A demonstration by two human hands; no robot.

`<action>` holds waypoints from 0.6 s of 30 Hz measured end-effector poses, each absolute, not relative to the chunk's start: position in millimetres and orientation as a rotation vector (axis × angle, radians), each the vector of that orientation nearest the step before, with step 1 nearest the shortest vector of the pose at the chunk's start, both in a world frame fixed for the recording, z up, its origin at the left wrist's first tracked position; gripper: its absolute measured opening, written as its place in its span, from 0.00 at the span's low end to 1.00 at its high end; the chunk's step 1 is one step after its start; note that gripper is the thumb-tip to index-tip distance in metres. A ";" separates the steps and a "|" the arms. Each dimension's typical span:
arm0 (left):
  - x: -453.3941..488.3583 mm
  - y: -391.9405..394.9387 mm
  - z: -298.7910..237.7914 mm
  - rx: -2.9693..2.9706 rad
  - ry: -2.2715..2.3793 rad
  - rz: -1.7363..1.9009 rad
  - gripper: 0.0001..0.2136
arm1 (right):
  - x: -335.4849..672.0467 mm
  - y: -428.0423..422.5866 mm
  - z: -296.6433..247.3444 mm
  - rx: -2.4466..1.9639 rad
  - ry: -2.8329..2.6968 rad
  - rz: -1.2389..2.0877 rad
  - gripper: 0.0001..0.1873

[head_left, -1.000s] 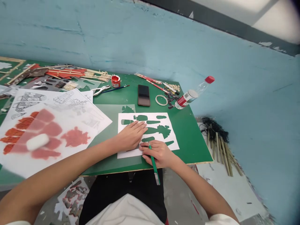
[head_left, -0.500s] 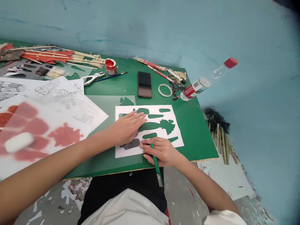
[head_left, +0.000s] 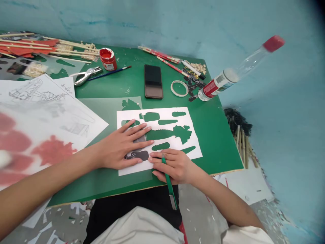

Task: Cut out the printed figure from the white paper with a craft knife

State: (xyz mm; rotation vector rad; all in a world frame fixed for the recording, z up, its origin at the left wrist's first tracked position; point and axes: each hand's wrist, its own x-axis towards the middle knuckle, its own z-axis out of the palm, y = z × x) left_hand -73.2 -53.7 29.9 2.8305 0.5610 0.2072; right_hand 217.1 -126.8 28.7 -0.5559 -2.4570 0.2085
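Note:
A white paper sheet (head_left: 188, 118) with several cut-out shapes lies on the green board (head_left: 215, 139) near its front edge. My left hand (head_left: 119, 145) rests flat on the sheet's left part, fingers stretched out and apart. A dark printed figure (head_left: 138, 155) on the sheet shows just under its fingertips. My right hand (head_left: 172, 166) is closed on a green craft knife (head_left: 168, 179), its tip down at the sheet's lower edge beside the dark figure. The knife's handle sticks out toward my lap.
A black phone (head_left: 153, 81), a tape ring (head_left: 179, 88), a red paint pot (head_left: 107, 58), a brush (head_left: 111, 72) and pliers (head_left: 85, 75) lie further back. A clear bottle (head_left: 238, 69) lies over the right edge. Printed and red-painted sheets (head_left: 38, 115) cover the left.
The view has tipped downward and drawn closer. My left hand's fingers have spread wider on the sheet. My right hand stays on the knife at the same spot.

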 end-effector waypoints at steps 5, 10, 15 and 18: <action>-73.2 -53.2 29.9 2.801 0.568 0.180 0.31 | 217.9 -128.9 31.3 -0.541 -2.490 0.174 0.10; -72.9 -54.1 30.5 2.748 0.567 0.191 0.31 | 218.1 -130.3 30.5 -0.486 -2.475 0.113 0.10; -69.9 -56.4 31.0 2.649 0.615 0.238 0.28 | 220.0 -132.4 30.5 -0.471 -2.449 0.118 0.10; -69.6 -56.1 31.5 2.640 0.611 0.238 0.27 | 220.3 -133.8 31.4 -0.483 -2.476 0.125 0.11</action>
